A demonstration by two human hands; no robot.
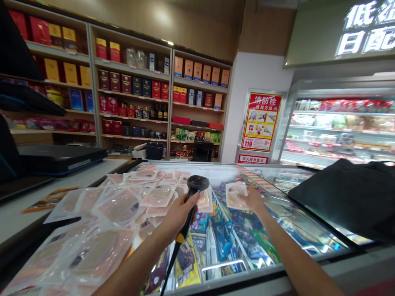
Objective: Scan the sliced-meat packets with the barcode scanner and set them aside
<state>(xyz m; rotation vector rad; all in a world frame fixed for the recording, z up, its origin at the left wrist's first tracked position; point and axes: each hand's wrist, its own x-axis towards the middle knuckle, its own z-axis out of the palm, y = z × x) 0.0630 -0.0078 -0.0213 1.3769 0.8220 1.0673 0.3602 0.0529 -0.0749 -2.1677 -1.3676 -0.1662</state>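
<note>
My left hand [177,216] is wrapped round the handle of a black handheld barcode scanner [197,183], whose head points up and away and whose cable hangs down. In my right hand [254,199] is a small clear packet [235,193] with a pale round item inside, pinched at its right edge above the freezer glass. Another flat packet [204,200] lies just beyond the scanner. To the left, many similar clear packets [120,205] with pale pinkish contents and barcode labels lie overlapping in a wide heap on the freezer top.
Under the glass of the chest freezer [222,269] are colourful wrapped packs. A black bag or cloth [345,197] sits on the right side. Dark counter equipment [58,158] stands at the left. Shelves of boxed goods [132,86] line the back wall, and a lit refrigerated display [342,127] is at the right.
</note>
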